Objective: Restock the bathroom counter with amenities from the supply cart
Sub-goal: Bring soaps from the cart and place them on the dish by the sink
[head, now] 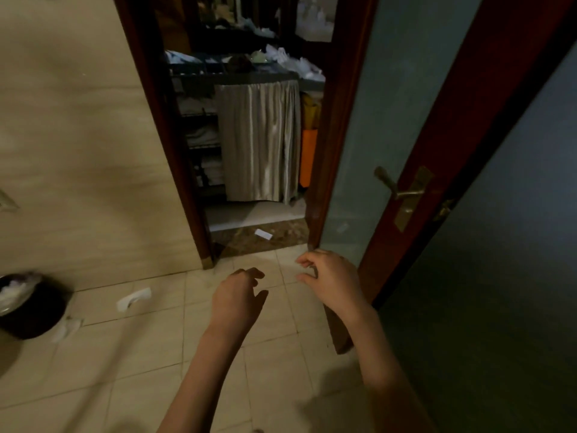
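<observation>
The supply cart [249,79] stands just outside the bathroom doorway, seen through the opening. Its top tray holds several white packets and small items, and a grey curtain [259,142] hangs over its front. Folded white linen lies on its left shelves. My left hand [237,298] and my right hand [331,276] are held out low over the tiled floor in front of the doorway. Both hold nothing, with fingers loosely curled and apart. The bathroom counter is out of view.
The dark red door [452,151] with a brass handle [396,185] stands open at the right. A black waste bin [31,307] sits at the left by the wall. White scraps [134,298] lie on the floor, and a small white paper [263,234] on the threshold.
</observation>
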A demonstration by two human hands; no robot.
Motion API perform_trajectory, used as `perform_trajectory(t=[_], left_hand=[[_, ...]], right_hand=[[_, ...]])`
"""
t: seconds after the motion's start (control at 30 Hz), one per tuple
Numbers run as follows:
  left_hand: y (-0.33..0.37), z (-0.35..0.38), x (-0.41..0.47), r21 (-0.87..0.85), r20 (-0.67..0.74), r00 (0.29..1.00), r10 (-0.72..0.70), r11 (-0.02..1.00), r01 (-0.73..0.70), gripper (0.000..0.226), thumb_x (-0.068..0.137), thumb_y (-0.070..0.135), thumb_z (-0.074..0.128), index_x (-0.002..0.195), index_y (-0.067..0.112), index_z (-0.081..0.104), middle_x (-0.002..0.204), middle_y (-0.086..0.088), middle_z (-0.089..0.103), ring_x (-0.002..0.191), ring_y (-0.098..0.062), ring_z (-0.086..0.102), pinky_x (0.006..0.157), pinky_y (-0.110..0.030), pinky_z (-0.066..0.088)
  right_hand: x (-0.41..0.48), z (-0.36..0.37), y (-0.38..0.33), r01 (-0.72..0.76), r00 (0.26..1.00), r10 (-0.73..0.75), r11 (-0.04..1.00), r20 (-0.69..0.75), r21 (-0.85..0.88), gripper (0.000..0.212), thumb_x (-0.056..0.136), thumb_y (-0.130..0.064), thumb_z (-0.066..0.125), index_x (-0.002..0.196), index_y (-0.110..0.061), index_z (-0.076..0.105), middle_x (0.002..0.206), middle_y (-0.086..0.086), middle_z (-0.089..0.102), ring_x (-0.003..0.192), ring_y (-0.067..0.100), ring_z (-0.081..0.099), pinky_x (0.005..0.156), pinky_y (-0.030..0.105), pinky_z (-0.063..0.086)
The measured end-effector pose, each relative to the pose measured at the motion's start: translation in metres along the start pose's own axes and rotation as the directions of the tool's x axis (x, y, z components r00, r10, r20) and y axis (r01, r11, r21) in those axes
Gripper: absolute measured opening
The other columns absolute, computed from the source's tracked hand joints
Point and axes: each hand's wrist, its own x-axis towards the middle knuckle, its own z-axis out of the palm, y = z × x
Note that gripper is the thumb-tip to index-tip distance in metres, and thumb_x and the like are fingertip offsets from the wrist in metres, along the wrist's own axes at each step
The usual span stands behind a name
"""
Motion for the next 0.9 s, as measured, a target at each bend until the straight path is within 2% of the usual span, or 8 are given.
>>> perform_trajectory(t=[0.07, 0.2, 0.47, 0.6, 0.7, 0.77, 0.83, 0.9], left_hand=[[-0.012, -0.007, 0.016, -0.003, 0.015, 1.0, -0.011, 1.0, 0.011, 0.036, 0.089, 0.031, 0.063, 0.125, 0.027, 0.058, 0.115, 0.006, 0.064, 0.101, -0.009, 0.06, 0.078, -0.021, 0.044], [-0.026, -0.01, 0.047, -0.023, 0.023, 0.999, -0.031, 0.999, 0.032, 0.036, 0.09, 0.031, 0.063, 0.126, 0.027, 0.058, 0.116, 0.006, 0.064, 0.101, -0.008, 0.06, 0.079, -0.019, 0.043], [-0.039, 0.01, 0.132, -0.003, 0.092, 0.993, -0.069, 0.998, 0.069, 0.037, 0.09, 0.033, 0.062, 0.127, 0.029, 0.056, 0.116, 0.008, 0.063, 0.101, -0.007, 0.059, 0.08, -0.019, 0.044], [-0.037, 0.007, 0.21, -0.015, 0.047, 0.996, -0.071, 0.997, 0.072, 0.034, 0.089, 0.03, 0.064, 0.123, 0.025, 0.06, 0.115, 0.006, 0.065, 0.103, -0.01, 0.06, 0.081, -0.021, 0.044], [-0.025, 0.001, 0.279, 0.013, 0.014, 0.998, -0.056, 0.998, 0.056, 0.028, 0.088, 0.029, 0.064, 0.115, 0.023, 0.066, 0.11, 0.003, 0.069, 0.101, -0.016, 0.064, 0.079, -0.025, 0.046], [-0.015, -0.004, 0.321, 0.012, -0.008, 1.0, -0.03, 0.999, 0.03, 0.025, 0.087, 0.029, 0.063, 0.111, 0.023, 0.068, 0.107, 0.0, 0.071, 0.099, -0.021, 0.065, 0.075, -0.027, 0.046], [-0.004, -0.007, 0.359, -0.022, -0.034, 0.999, -0.006, 1.0, 0.005, 0.024, 0.088, 0.026, 0.063, 0.111, 0.025, 0.068, 0.11, 0.003, 0.069, 0.1, -0.019, 0.064, 0.072, -0.02, 0.039], [0.003, -0.007, 0.394, -0.066, -0.048, 0.999, 0.0, 0.998, -0.003, 0.025, 0.088, 0.024, 0.064, 0.113, 0.025, 0.066, 0.112, 0.003, 0.068, 0.102, -0.016, 0.064, 0.073, -0.018, 0.038]], right_hand=[[0.019, 0.007, -0.006, 0.001, 1.0, -0.001, 1.0, 0.005, 0.0, 0.03, 0.087, -0.032, 0.068, 0.116, -0.026, 0.065, 0.113, -0.01, 0.066, 0.106, 0.008, 0.06, 0.094, 0.033, 0.047], [0.049, 0.022, -0.008, 0.007, 0.997, -0.008, 1.0, 0.072, 0.015, 0.031, 0.089, -0.031, 0.066, 0.119, -0.026, 0.063, 0.116, -0.01, 0.065, 0.107, 0.007, 0.059, 0.087, 0.027, 0.049], [0.144, 0.051, 0.011, -0.026, 0.986, 0.018, 0.999, 0.165, 0.041, 0.032, 0.09, -0.033, 0.064, 0.121, -0.028, 0.061, 0.117, -0.011, 0.064, 0.108, 0.007, 0.057, 0.085, 0.023, 0.045], [0.22, 0.045, 0.026, -0.015, 0.988, 0.007, 0.998, 0.155, 0.055, 0.033, 0.091, -0.031, 0.064, 0.123, -0.027, 0.061, 0.12, -0.01, 0.064, 0.112, 0.008, 0.057, 0.087, 0.024, 0.044], [0.286, 0.028, 0.042, -0.018, 0.992, 0.009, 0.997, 0.127, 0.076, 0.034, 0.09, -0.029, 0.066, 0.123, -0.025, 0.062, 0.119, -0.008, 0.066, 0.112, 0.009, 0.059, 0.083, 0.02, 0.042], [0.327, 0.017, 0.053, -0.001, 0.996, -0.006, 0.997, 0.091, 0.078, 0.032, 0.088, -0.029, 0.067, 0.119, -0.024, 0.064, 0.116, -0.007, 0.067, 0.109, 0.011, 0.061, 0.087, 0.025, 0.047], [0.366, 0.006, 0.064, 0.009, 0.999, -0.012, 0.997, 0.044, 0.077, 0.03, 0.087, -0.03, 0.068, 0.116, -0.024, 0.065, 0.113, -0.006, 0.067, 0.105, 0.012, 0.062, 0.087, 0.033, 0.05], [0.4, -0.002, 0.074, 0.018, 1.0, -0.019, 0.996, 0.009, 0.085, 0.031, 0.087, -0.03, 0.068, 0.117, -0.024, 0.064, 0.114, -0.006, 0.067, 0.105, 0.012, 0.061, 0.088, 0.034, 0.05]])
